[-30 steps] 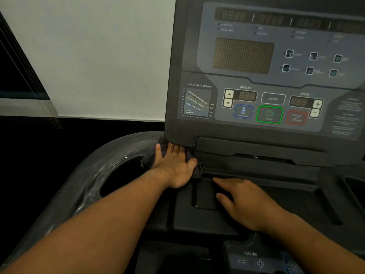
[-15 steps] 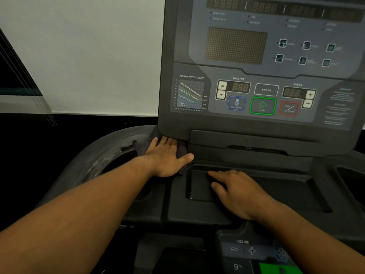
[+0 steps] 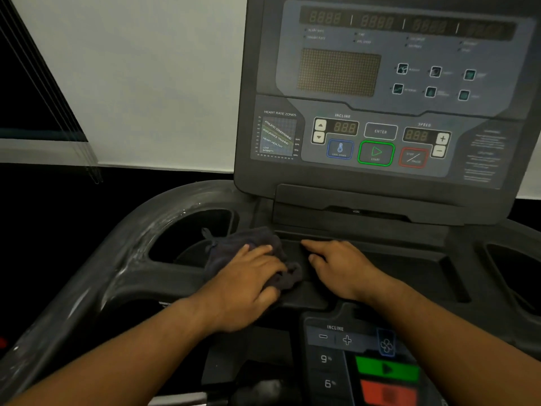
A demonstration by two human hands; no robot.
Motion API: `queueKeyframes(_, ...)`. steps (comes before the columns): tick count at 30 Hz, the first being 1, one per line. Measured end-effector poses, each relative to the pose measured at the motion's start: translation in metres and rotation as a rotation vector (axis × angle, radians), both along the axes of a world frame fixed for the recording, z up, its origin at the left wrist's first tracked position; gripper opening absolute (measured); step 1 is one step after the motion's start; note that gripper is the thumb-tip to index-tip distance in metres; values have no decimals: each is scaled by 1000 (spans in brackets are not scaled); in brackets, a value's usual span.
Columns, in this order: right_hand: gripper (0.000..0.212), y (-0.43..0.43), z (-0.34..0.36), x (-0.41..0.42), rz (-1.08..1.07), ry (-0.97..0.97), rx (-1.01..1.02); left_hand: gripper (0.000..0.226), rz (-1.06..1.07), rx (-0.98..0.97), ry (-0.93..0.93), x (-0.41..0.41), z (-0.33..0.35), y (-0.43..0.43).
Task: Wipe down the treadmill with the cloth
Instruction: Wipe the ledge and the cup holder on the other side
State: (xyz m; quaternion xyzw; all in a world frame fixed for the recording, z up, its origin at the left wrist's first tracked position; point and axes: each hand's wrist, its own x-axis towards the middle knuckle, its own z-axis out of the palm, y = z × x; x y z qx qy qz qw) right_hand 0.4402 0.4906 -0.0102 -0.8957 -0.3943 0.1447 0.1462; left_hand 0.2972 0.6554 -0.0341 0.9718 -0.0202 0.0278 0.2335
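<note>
1. Standing beside the treadmill [image 3: 409, 273]. A person leans over its dark tray, which lies below the upright console [image 3: 351, 178]. Both forearms come in from 6 o'clock.
2. The cloth [image 3: 234, 247] is dark and crumpled. It lies on the tray's left part, just at the 3 o'clock edge of the left cup-holder opening [image 3: 193, 232].
3. The left hand [image 3: 248, 282] rests on top of the cloth, palm down. Its grip is apart: the fingers lie spread and lightly bent over the fabric and press it to the tray, without closing round it. Cloth shows beyond the fingertips toward 11 o'clock and bunches out by the thumb toward 3 o'clock.
4. The right hand [image 3: 342, 268] is at 3 o'clock of the left hand, near it but apart from it. It lies palm down on the bare tray, grip apart and holding nothing. The fingers are stretched toward 10 o'clock, and their tips stop short of the cloth.
5. The curved handrail [image 3: 128, 250], at 9 o'clock of the cloth, shows pale streaks along its top.
6. The lower keypad [image 3: 336, 338] sits at 6 o'clock of the right hand and is marked INCLINE. A green button [image 3: 386, 370] sits above a red button [image 3: 386, 394].
7. A pale wall [image 3: 146, 83] stands at 9 o'clock of the console.
</note>
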Motion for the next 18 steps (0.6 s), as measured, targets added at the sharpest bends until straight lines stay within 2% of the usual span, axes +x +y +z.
queueKeyframes(4, 45, 0, -4, 2, -24, 19, 59, 53, 4, 128, 16, 24, 4, -11)
queueKeyframes(7, 45, -2, -5, 3, -10, 28, 61, 51, -23, 120, -26, 17, 4, -10)
queueKeyframes(12, 45, -3, -4, 4, 1, 33, 75, 67, -13, 257, 76, 15, 10, 8)
queueKeyframes(14, 44, -3, -4, 4, 11, 39, 90, 62, 31, 261, 37, 21, 9, -1)
queueKeyframes(18, 43, -7, -4, 7, 15, 96, 136, 42, 90, 127, -114, 19, -3, -21)
